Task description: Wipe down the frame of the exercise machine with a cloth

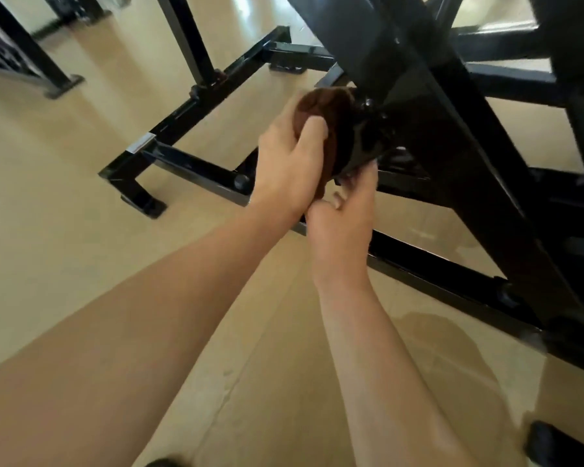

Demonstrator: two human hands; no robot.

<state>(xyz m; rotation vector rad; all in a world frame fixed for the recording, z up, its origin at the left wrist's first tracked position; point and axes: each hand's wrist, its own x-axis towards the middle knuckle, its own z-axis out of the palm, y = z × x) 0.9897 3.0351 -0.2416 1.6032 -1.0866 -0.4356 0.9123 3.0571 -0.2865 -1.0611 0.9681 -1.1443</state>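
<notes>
1. Brown cloth [321,129], bunched into a wad, sits just above the centre of the view, pressed against a bolted joint of the black machine frame [452,136].
2. Left hand [289,166] grips the cloth from its 9 o'clock side, with the thumb curled over the front of the wad and the fingers wrapped behind it.
3. Right hand [343,214] lies at the cloth's 6 o'clock, just under the left hand and touching it. Its fingers reach up to the lower edge of the cloth and the frame joint; whether they pinch the cloth cannot be told.
4. From the joint, thick black beams run toward 12 and 4 o'clock, and a low rail crosses toward 9 o'clock.
5. Glossy beige floor [81,230] lies beneath, with a frame foot [142,200] resting on it at 9 o'clock.
</notes>
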